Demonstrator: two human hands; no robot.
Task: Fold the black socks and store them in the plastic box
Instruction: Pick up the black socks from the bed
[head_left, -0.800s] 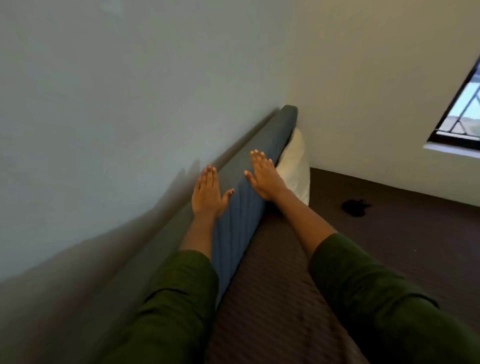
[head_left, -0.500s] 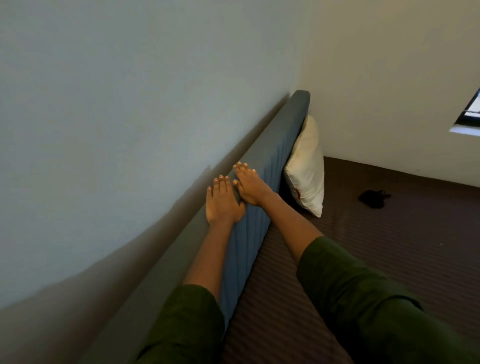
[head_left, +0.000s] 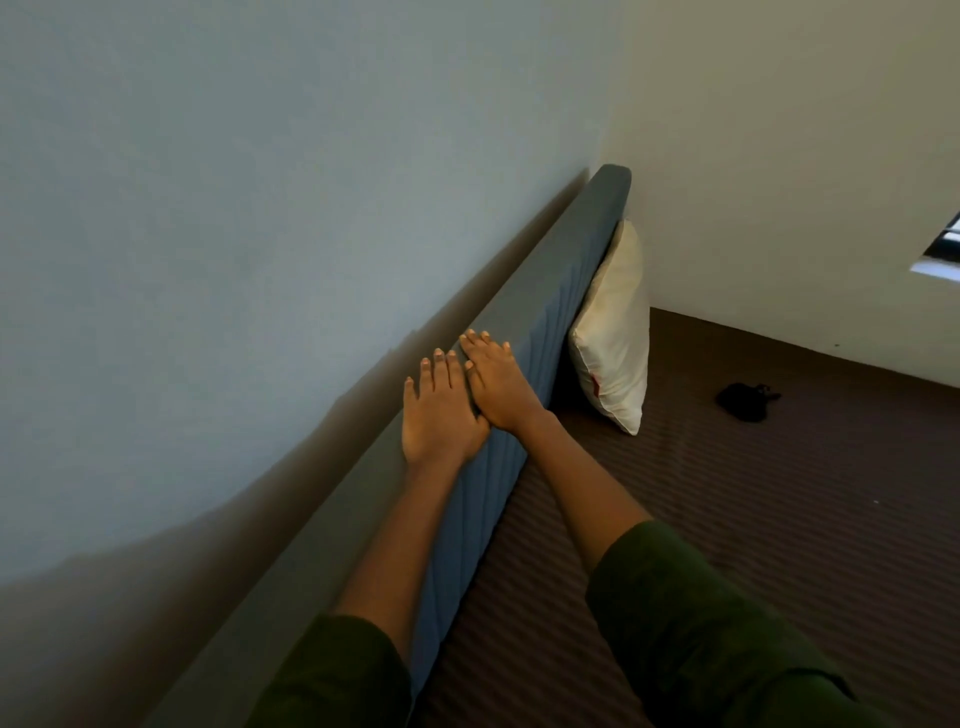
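A small heap of black socks (head_left: 745, 401) lies on the brown striped bed cover (head_left: 727, 519), far to the right of both hands. My left hand (head_left: 439, 410) is held flat with straight fingers in front of the blue headboard (head_left: 561, 291). My right hand (head_left: 496, 382) is flat too, its edge overlapping the left hand's thumb side. Both hands hold nothing. No plastic box is in view.
A white pillow (head_left: 615, 332) leans against the headboard's far end. A pale wall (head_left: 260, 208) rises behind the headboard, another wall (head_left: 779, 156) runs along the bed's far side, and a window corner (head_left: 943, 254) shows at the right edge.
My two hands, apart at first, have come together until they overlap. The view has swung left, so the window has nearly left the frame.
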